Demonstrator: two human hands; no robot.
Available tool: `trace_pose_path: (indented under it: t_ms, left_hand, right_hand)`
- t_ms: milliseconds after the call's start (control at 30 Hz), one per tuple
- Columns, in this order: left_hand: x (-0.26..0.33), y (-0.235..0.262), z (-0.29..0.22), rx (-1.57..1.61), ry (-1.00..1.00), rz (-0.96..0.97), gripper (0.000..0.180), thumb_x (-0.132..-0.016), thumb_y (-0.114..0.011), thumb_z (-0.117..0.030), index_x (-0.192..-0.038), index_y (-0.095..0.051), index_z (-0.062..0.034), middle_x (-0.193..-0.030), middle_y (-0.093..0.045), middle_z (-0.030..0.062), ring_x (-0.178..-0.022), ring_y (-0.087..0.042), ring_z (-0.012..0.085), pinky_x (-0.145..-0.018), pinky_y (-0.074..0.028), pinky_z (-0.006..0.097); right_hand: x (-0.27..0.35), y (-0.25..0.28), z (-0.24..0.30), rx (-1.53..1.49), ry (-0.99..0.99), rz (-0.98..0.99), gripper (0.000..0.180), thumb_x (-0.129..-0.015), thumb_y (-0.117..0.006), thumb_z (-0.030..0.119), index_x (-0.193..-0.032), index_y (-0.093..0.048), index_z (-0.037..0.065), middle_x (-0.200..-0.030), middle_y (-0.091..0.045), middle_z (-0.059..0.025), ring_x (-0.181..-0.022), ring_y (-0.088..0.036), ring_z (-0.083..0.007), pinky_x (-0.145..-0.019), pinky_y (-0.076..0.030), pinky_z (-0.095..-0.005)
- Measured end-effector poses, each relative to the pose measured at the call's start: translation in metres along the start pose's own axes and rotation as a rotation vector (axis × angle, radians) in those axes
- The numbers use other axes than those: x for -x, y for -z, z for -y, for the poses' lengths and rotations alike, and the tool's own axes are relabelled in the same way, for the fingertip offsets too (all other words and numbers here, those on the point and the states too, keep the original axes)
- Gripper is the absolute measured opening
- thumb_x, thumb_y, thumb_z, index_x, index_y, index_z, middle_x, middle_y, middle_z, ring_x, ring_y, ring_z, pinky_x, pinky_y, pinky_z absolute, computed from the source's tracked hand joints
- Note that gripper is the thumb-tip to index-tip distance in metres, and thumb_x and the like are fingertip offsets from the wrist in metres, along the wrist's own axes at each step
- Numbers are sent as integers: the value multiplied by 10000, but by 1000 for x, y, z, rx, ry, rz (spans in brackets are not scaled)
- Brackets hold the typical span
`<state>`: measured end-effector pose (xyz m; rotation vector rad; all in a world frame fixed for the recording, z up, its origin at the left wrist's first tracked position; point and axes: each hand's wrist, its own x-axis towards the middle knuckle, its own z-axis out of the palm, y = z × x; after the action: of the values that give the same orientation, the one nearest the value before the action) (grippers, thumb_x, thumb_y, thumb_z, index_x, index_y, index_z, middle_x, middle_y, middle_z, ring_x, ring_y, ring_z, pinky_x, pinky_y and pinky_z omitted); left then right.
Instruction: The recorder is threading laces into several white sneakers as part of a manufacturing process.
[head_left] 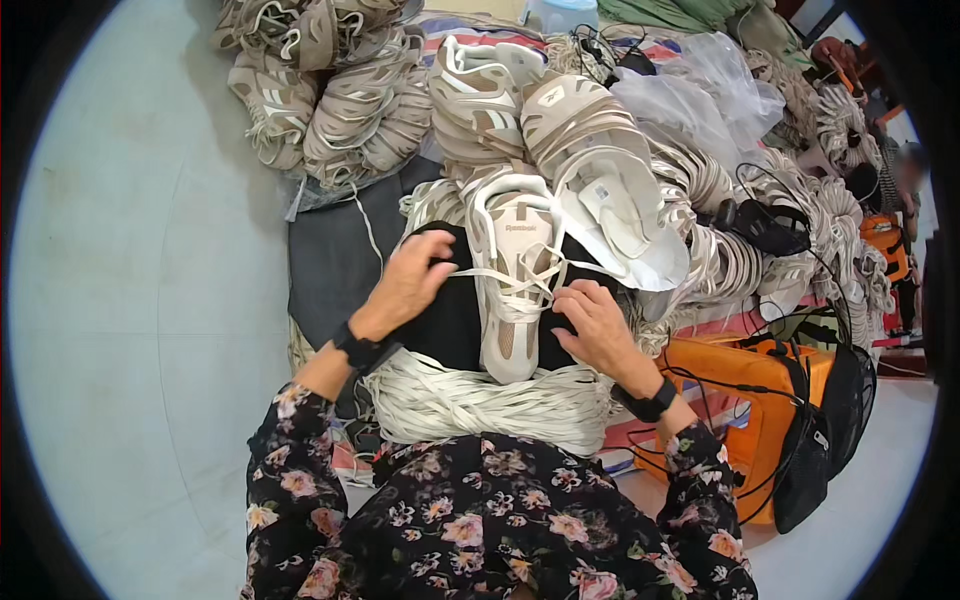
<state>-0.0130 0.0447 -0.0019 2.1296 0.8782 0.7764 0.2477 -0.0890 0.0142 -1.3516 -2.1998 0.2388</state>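
A beige and white shoe upper lies lengthwise in front of me on a black cloth, its toe toward me. Cream shoelace crosses loosely over its tongue. On the left of the upper, my left hand pinches a strand of lace that runs taut to the eyelets. My right hand is at the right edge of the upper, fingers curled against the lace there; its thumb stands a little apart. Another lace strand passes above that hand toward a white shoe-shaped piece.
A thick bundle of cream laces lies across my lap. Stacked uppers stand just beyond, with more piled at the far left and along the right. An orange plastic stool with black cables and a black bag stands right.
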Motion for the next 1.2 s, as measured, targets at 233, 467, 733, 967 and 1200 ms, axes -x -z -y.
trace_pose_path:
  t_ms: [233,467,733,967,1200]
  left_hand:
    - [-8,-22,-16,-125,-30,164,257,-792,-631,-95,-1013,-525,-18,-885,-584,133,-837,-578,295,-754,-459,360]
    - [-10,-20,-14,87,47,224,240,-805,-634,-103,-975,-499,1,-826,-607,142,-768,-600,272,-706,-470,344]
    - [-12,-20,-23,70,132,276,248,-807,-645,-104,-967,-485,-2,-763,-609,122,-695,-604,217,-638,-468,305]
    - [-10,-29,-34,13,145,224,344,-743,-710,-170,-915,-453,-19,-719,-588,122,-632,-595,236,-581,-458,314]
    - [-8,-51,-45,-162,211,154,480,-663,-761,-251,-919,-409,-48,-668,-544,114,-605,-567,259,-566,-444,351]
  right_hand:
    - [2,-27,-8,-18,-66,-11,231,-649,-677,55,-840,-548,36,-916,-507,-95,-858,-473,-264,-725,-407,-358]
    - [10,17,16,-463,-210,-57,90,-728,-601,25,-777,-528,4,-903,-523,-99,-770,-516,-200,-627,-408,-275]
    - [0,59,-6,41,-328,93,329,-705,-669,110,-1003,-539,59,-803,-541,-116,-629,-578,-321,-552,-465,-398]
    - [-1,58,-1,-367,-491,80,119,-786,-647,133,-773,-625,17,-635,-610,-88,-485,-523,-183,-496,-430,-305]
    - [-3,56,-20,-1540,-913,249,194,-868,-588,229,-807,-583,44,-541,-412,66,-465,-303,-5,-418,-217,-177]
